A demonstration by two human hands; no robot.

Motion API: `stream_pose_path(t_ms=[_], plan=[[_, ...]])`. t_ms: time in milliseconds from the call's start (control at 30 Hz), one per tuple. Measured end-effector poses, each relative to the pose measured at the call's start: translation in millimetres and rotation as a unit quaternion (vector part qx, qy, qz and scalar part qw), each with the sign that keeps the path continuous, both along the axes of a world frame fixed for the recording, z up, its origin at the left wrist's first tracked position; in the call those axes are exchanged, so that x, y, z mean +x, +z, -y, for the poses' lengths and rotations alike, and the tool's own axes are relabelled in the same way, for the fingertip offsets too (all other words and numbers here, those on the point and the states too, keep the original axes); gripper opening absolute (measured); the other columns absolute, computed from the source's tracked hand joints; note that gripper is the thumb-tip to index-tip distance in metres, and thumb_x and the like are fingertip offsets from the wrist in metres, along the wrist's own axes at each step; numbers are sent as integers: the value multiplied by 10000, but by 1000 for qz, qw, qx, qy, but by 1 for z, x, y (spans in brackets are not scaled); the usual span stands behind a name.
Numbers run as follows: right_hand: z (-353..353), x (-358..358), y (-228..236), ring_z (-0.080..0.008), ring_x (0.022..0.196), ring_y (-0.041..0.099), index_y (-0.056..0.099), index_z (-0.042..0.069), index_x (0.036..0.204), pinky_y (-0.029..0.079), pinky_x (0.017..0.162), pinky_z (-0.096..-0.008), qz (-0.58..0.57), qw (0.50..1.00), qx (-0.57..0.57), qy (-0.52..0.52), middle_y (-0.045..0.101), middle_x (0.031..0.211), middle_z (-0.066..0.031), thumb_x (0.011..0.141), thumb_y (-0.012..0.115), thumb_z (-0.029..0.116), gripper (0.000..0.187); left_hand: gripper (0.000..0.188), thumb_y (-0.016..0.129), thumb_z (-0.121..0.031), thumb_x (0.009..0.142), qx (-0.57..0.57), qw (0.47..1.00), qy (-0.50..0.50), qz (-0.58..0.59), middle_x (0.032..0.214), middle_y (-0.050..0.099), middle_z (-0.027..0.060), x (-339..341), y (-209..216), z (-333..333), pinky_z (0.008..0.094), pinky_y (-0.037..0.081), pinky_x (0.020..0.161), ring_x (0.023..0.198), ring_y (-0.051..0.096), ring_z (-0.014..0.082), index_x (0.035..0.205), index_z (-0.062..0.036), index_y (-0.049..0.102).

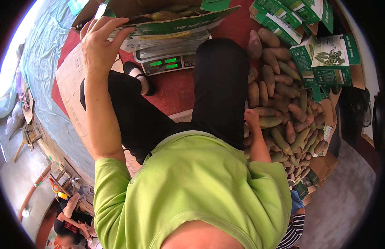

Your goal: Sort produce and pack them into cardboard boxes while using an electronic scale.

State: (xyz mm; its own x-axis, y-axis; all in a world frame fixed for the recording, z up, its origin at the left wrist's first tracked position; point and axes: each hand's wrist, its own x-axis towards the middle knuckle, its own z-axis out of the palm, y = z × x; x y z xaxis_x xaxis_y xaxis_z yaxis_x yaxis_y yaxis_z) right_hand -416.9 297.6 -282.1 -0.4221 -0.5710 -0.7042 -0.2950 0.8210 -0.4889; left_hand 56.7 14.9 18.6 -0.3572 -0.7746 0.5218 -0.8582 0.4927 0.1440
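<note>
Evidently, from the head view, we have the left hand (99, 45) at the near left corner of an open green-printed carton (188, 25), its thumb and forefinger parted around the rim; we cannot tell how firmly they clamp. Our right hand (252, 117) is curled low beside the pile of long brown and greenish tubers (268, 76), partly hidden by the thigh, so we cannot tell whether it grasps one.

We judge the step in hand to be filling and weighing: the carton sits at the far side of a lit scale (169, 63), seemingly on its pan. The next move, we think, calls for a sure hold on one tuber and a clear path over the rim.

As for containers, our carton has several slender pieces (163, 15) inside; another open carton (331, 76) stands right of the pile, its contents hidden from us.
</note>
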Motion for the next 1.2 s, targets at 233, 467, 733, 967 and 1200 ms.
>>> stream_pose_path(t_ms=[233, 467, 733, 967, 1200], plan=[[35, 5, 10, -120, 595, 590, 629, 23, 1033, 436, 463, -260, 43, 999, -9, 19, 638, 811, -51, 815, 610, 163, 259, 175, 736, -174, 758, -53, 979, 40, -191, 848, 660, 33, 11, -3, 7, 321, 430, 837, 855, 596, 208, 918, -104, 724], [187, 19, 107, -129, 745, 617, 601, 71, 1149, 465, 575, -240, 90, 975, -203, 24, 652, 949, -39, 886, 573, 124, 270, 356, 649, -224, 892, 64, 785, 162, -594, 1038, 626, 37, 44, 0, 19, 238, 408, 854, 934, 554, 104, 1225, -116, 586], [334, 97, 204, -172, 949, 592, 572, 80, 1210, 479, 755, -314, 166, 941, -288, 64, 627, 1101, -71, 914, 549, 241, 338, 756, 574, -637, 814, 410, 631, 304, -585, 1420, 397, 95, 100, -38, 58, 653, 208, 1012, 1346, 271, 335, 1390, -176, 406], [377, 115, 174, -166, 1076, 521, 532, -4, 1251, 374, 931, -327, 304, 886, -316, 153, 599, 1151, -63, 905, 550, 304, 463, 790, 538, -692, 798, 500, 665, 229, -505, 1418, 410, 119, 98, -53, 75, 634, 252, 1014, 1339, 305, 331, 1387, -177, 422], [385, 136, 182, -173, 1014, 547, 564, -50, 1186, 418, 852, -299, 280, 888, -352, 91, 626, 1073, -85, 929, 532, 249, 395, 630, 506, -667, 839, 515, 667, 261, -471, 1153, 574, 64, 112, -63, 81, 479, 445, 887, 1058, 526, 219, 1190, -148, 569]])
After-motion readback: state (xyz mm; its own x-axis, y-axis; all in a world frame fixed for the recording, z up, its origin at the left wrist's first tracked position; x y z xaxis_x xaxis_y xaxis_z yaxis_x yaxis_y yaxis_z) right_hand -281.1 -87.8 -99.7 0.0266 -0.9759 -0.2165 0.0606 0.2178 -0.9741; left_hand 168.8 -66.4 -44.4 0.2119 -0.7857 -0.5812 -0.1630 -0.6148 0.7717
